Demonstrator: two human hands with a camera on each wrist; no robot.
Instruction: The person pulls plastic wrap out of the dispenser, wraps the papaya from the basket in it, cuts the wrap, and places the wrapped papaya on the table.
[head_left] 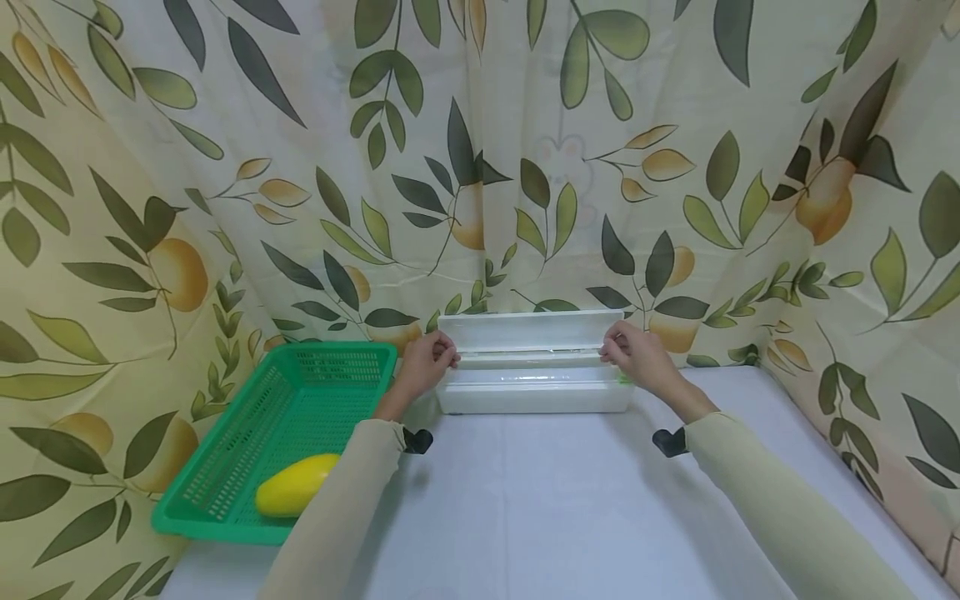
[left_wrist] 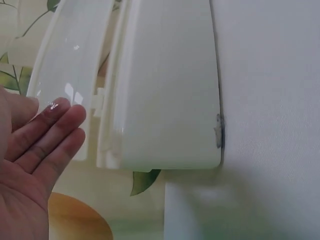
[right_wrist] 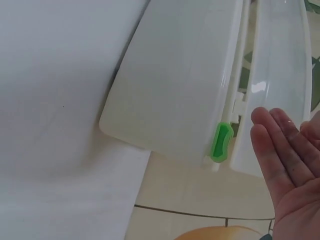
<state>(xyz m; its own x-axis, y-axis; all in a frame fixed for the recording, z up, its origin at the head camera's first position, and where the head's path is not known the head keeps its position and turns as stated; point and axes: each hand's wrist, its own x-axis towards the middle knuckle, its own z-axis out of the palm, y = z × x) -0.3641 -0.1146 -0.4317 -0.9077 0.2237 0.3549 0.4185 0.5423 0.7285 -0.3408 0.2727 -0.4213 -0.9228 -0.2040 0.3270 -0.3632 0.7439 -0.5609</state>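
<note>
A white cling film dispenser point(head_left: 536, 402) stands at the back of the table with its long lid point(head_left: 531, 332) raised. Clear cling film point(head_left: 536, 376) shines along its opening. At the dispenser's left end, my left hand point(head_left: 422, 362) pinches the film edge between thumb and index finger; the other fingers stay fairly straight, as the left wrist view shows. My right hand point(head_left: 647, 358) pinches the film likewise at the right end. A green slide cutter point(right_wrist: 221, 142) sits at that end of the dispenser, just by the right fingertips.
To the left, a green plastic basket point(head_left: 202, 467) holds a yellow, elongated fruit or vegetable point(head_left: 296, 486), partly behind my left sleeve. A white tabletop point(head_left: 562, 508) spreads in front of the dispenser. A leaf-patterned curtain point(head_left: 495, 192) hangs close behind it.
</note>
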